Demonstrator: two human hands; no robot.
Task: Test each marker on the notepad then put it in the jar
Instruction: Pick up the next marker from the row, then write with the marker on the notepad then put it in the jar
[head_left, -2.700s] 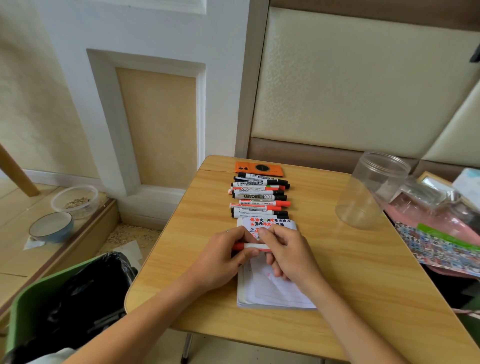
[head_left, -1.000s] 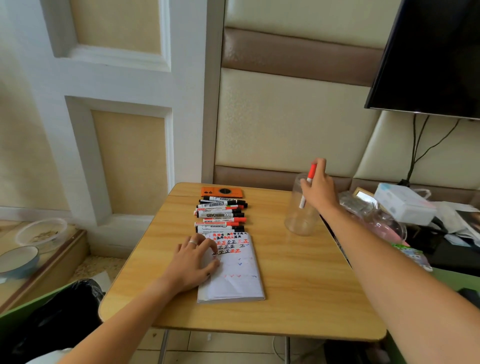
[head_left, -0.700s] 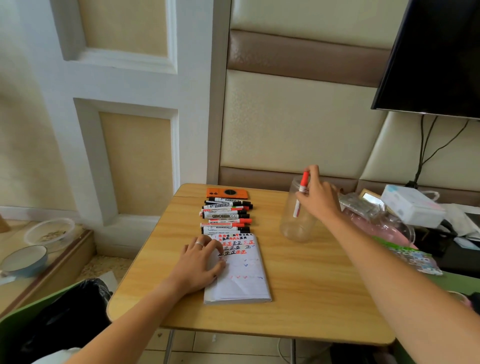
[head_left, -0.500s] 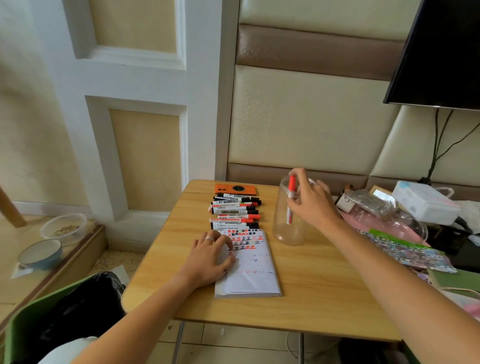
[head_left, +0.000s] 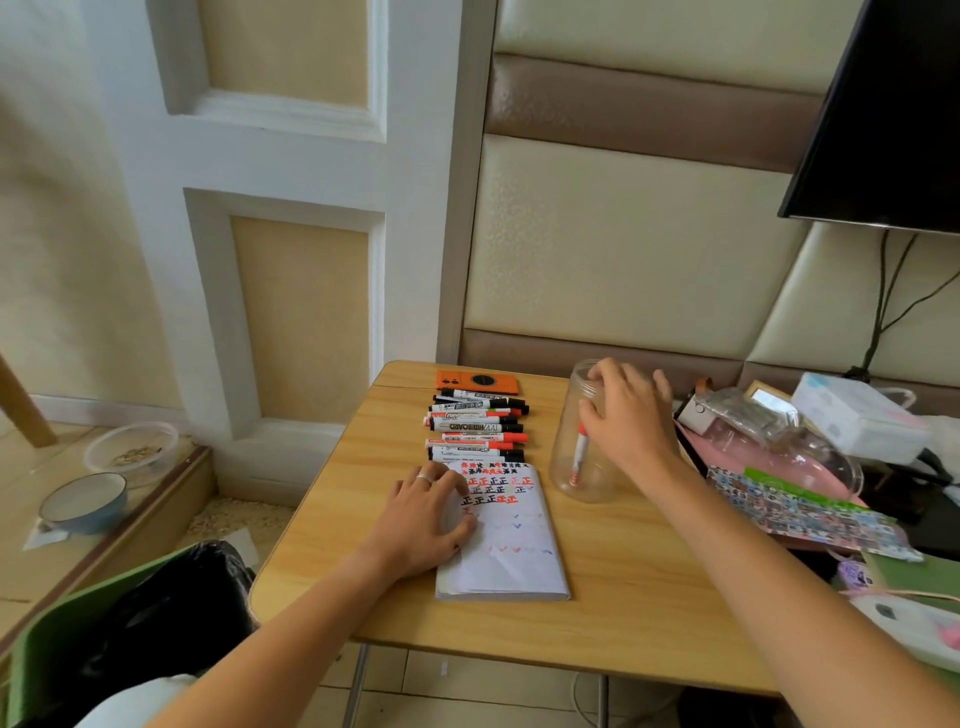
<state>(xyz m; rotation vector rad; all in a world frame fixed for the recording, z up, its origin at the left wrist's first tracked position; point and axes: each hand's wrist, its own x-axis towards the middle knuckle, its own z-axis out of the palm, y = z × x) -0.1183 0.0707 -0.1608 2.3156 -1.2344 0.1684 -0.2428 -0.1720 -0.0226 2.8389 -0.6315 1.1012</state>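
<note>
Red-capped marker stands tilted inside the clear plastic jar, released; right hand at the jar's mouth, fingers relaxed, holding nothing; left hand flat on the notepad. Remaining markers judged light, rigid, smooth; grasp 1 mid-barrel.

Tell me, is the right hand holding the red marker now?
No, the red marker stands inside the jar, apart from the open right hand.

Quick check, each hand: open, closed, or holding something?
Left hand: open, flat on the notepad.
Right hand: open over the jar; red marker inside.
</note>
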